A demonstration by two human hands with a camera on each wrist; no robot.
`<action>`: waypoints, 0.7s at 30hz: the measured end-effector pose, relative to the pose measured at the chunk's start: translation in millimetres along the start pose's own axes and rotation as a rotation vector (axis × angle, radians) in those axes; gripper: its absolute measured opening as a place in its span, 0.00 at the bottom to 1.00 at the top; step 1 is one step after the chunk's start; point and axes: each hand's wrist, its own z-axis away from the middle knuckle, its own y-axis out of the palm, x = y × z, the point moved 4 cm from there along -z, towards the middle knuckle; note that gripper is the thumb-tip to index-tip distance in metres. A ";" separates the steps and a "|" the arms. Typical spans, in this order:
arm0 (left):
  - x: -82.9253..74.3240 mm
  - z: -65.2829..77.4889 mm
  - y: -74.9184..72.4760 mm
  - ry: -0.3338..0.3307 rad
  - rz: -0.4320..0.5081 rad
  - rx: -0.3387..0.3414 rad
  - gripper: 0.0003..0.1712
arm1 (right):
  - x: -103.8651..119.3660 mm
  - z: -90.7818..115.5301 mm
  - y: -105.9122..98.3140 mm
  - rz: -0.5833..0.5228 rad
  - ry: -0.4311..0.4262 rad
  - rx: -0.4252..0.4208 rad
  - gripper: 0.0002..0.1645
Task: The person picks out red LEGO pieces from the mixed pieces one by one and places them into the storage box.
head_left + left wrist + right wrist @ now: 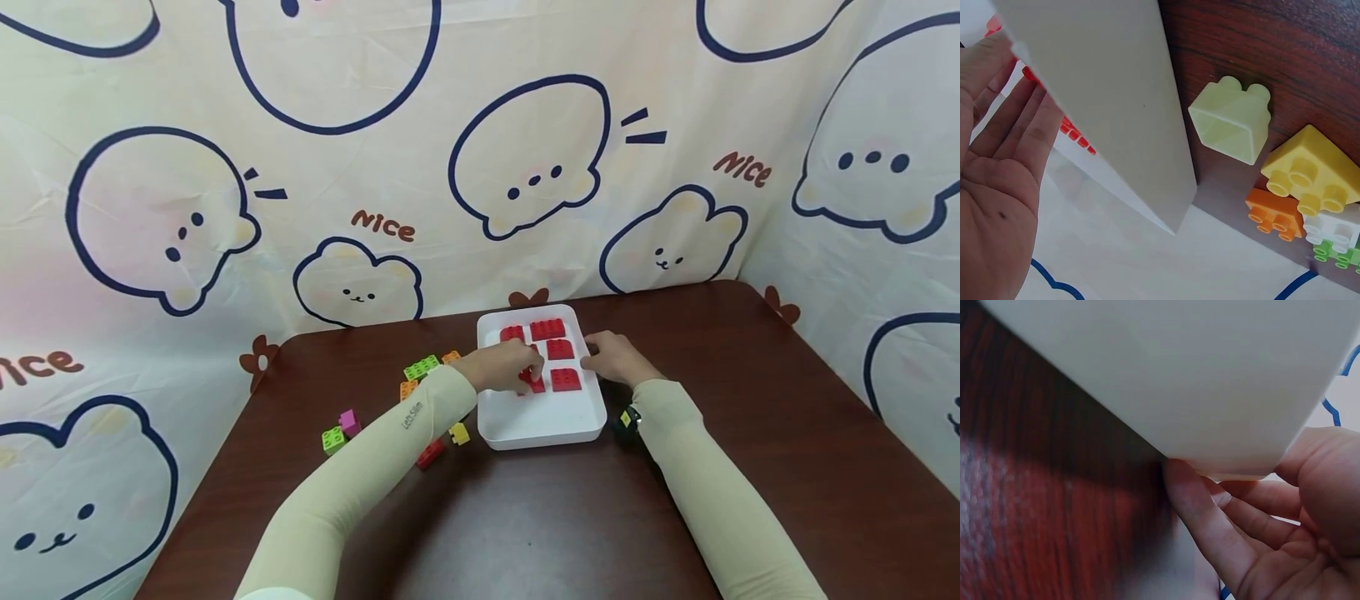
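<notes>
A white plastic tray (540, 423) stands on the table with several red toy building bricks (566, 380) set out in rows. Reaching over the tray's left rim, my left hand (498, 367) has its fingertips down at a red brick (533, 384) in the left row and appears to pinch it. That brick is partly hidden by the fingers; in the left wrist view the tray wall (1104, 94) covers the fingertips. At the right side, my right hand (618, 358) grips the tray's edge. The right wrist view shows its fingers (1200, 512) against the lower side of the tray.
Loose bricks lie left of the tray: green (422, 367), orange (408, 389), yellow (460, 433), red (431, 454), magenta (349, 423) and light green (333, 440). My left forearm hides part of that area. A patterned cloth (510, 267) hangs behind the dark wooden table (517, 533).
</notes>
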 end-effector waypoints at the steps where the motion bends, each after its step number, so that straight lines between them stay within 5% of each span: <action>1: 0.6 0.2 0.3 0.000 -0.001 -0.004 0.11 | -0.3 -0.4 0.3 -0.003 -0.001 -0.001 0.36; 21: 3.9 1.9 2.0 -0.011 0.016 -0.023 0.13 | -0.3 -2.5 1.4 0.012 -0.020 -0.004 0.35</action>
